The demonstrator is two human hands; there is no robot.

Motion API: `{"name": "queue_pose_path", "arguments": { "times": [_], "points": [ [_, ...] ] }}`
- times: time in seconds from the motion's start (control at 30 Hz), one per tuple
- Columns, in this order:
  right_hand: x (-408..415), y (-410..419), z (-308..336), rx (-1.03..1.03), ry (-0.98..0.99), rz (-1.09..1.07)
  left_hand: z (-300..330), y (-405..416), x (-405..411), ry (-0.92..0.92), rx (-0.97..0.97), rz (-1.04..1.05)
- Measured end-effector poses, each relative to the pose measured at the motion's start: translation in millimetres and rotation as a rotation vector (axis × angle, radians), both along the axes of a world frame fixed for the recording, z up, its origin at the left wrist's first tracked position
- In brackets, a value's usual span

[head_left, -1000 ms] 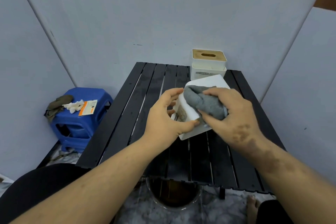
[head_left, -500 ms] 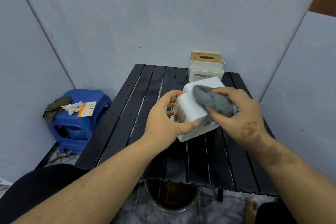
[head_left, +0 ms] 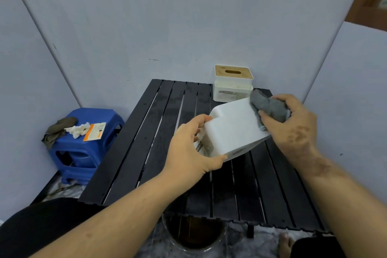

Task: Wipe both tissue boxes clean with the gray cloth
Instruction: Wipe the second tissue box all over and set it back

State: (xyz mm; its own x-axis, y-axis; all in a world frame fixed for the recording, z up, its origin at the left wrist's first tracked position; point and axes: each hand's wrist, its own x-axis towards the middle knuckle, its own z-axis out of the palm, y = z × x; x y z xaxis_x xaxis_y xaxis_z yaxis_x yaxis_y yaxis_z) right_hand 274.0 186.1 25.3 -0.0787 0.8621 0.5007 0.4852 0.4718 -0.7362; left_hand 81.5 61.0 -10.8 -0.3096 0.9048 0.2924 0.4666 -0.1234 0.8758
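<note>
A white tissue box (head_left: 234, 130) is held tilted above the black slatted table (head_left: 146, 142), its bare white underside turned up. My left hand (head_left: 190, 148) grips the box at its near left end. My right hand (head_left: 293, 123) clutches the bunched gray cloth (head_left: 268, 106) and presses it against the box's far right edge. A second tissue box (head_left: 232, 84), cream with a wooden slotted lid, stands upright at the table's far edge just behind the cloth.
A blue plastic stool (head_left: 81, 144) stands left of the table, carrying a dark rag, white crumpled paper and an orange card. Grey panels wall in three sides. A round bin (head_left: 194, 234) sits on the floor under the table's near edge.
My right hand has swept the cloth from the middle of the box to its far right edge. The left hand keeps its grip; the box has tipped so more underside shows.
</note>
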Motion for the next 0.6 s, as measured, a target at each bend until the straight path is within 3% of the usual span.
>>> {"name": "queue_pose_path", "arguments": {
  "times": [0.2,0.4,0.6],
  "points": [
    [-39,-35,-2,0.168,-0.102,0.359,-3,-3,3,0.068,0.05,-0.013],
    [-12,1,7,0.025,0.091,0.037,-7,-5,4,0.103,0.017,-0.011],
    [-34,-24,5,0.166,-0.075,0.309,-12,-7,1,0.162,0.027,-0.018]
  ]
}}
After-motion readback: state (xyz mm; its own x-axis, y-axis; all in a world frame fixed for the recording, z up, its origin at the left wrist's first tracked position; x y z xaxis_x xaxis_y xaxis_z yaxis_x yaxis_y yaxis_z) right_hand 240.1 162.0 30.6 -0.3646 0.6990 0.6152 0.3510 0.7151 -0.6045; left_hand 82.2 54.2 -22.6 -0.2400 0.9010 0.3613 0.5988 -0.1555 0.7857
